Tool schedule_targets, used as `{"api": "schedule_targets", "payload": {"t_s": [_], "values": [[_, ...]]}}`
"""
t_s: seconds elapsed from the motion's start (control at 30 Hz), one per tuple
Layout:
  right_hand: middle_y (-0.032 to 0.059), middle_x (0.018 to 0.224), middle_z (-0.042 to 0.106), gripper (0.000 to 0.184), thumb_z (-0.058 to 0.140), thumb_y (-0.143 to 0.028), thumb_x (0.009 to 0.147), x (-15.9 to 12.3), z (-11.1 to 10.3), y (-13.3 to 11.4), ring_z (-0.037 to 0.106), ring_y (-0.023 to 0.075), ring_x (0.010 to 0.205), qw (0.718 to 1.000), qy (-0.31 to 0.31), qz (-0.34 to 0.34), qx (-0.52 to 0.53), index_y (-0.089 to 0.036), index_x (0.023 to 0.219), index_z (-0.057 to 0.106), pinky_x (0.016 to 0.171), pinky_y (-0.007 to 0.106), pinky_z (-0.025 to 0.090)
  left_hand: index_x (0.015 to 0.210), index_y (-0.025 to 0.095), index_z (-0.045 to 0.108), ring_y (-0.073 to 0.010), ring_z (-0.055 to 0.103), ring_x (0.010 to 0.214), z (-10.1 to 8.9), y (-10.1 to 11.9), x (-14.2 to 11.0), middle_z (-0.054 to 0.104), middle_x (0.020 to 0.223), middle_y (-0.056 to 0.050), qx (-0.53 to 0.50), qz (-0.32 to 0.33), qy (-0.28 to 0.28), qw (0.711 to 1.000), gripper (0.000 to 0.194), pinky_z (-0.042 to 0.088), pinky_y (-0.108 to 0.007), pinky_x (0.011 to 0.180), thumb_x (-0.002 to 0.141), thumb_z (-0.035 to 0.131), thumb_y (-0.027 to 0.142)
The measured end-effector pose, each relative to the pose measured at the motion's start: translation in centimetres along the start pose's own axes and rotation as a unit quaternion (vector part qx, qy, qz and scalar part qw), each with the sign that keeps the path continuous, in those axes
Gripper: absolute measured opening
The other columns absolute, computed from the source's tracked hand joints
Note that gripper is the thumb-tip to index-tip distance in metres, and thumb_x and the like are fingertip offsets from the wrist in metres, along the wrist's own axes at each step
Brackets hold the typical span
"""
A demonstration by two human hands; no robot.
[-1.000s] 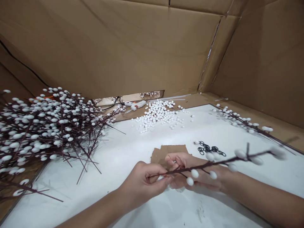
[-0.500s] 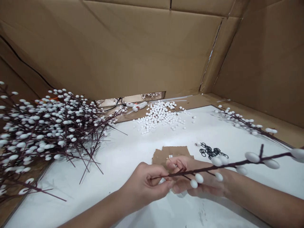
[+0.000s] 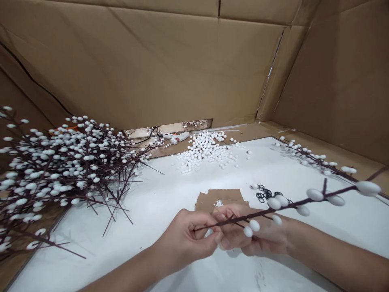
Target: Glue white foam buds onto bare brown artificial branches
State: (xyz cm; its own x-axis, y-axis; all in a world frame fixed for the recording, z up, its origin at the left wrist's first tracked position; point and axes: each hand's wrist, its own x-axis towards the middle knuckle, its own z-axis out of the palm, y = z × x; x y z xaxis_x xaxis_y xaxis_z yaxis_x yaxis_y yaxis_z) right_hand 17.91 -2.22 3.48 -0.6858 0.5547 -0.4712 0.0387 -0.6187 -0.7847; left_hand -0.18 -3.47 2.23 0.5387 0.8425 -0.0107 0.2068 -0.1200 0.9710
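A dark brown artificial berry branch (image 3: 258,215) with white oval berries slants across the front, rising to the right. My left hand (image 3: 190,237) pinches its thin lower end between thumb and fingers. Behind the stem, my right hand (image 3: 240,233) is closed with curled fingers, its tips close to the left fingertips. A small white bit shows between the two hands; what the right fingers hold is mostly hidden. Just beyond them lies a torn cardboard piece (image 3: 202,200) with a white blob on it.
A thick heap of berry branches (image 3: 75,162) covers the left side. Loose white berries (image 3: 206,148) are piled at the back, near a white glue gun (image 3: 174,138). Black rings (image 3: 264,192) lie right of centre. More finished-looking branches (image 3: 316,158) rest at the right edge. Cardboard walls (image 3: 170,65) surround the table.
The branch's outer part has swung slightly left and up toward me in view, while both hands keep nearly the same place. The white blob on the cardboard shows more clearly.
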Motion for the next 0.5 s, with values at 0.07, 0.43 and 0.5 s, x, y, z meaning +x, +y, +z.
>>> {"api": "schedule_targets", "payload": {"t_s": [0.07,0.43,0.5], "values": [[-0.0066,0.057,0.034,0.021,0.065,-0.014,0.062,0.11,0.00,0.03,0.013,0.0037,0.047,1.000,-0.001,-0.005,-0.016,-0.019,0.070,0.045,0.040,0.017,0.011,0.064,0.012,0.061,-0.0056,0.014,0.040,0.08,0.04,-0.01,0.019,0.043,0.009,0.014,0.001,0.006,1.000,0.015,0.013,-0.024,0.040,0.072,0.053,0.022],[-0.0086,0.055,0.028,0.041,0.078,-0.026,0.054,0.17,0.49,-0.43,0.015,0.0032,0.047,1.000,-0.004,0.015,-0.016,-0.019,0.065,0.039,0.038,0.018,0.009,0.056,0.017,0.051,-0.0051,0.014,0.041,0.52,-0.35,-0.15,0.017,0.043,0.010,0.028,0.005,0.037,0.999,0.010,0.012,-0.023,0.039,0.065,0.053,0.014],[-0.0090,0.054,0.028,0.045,0.080,-0.027,0.053,0.13,0.48,-0.50,0.016,0.0026,0.046,0.999,-0.002,0.022,-0.029,-0.019,0.064,0.037,0.038,0.018,0.010,0.054,0.017,0.050,-0.0059,0.016,0.043,0.62,-0.34,-0.16,0.019,0.044,0.009,0.031,0.005,0.041,0.999,0.011,0.014,-0.023,0.040,0.065,0.053,0.014]]}}
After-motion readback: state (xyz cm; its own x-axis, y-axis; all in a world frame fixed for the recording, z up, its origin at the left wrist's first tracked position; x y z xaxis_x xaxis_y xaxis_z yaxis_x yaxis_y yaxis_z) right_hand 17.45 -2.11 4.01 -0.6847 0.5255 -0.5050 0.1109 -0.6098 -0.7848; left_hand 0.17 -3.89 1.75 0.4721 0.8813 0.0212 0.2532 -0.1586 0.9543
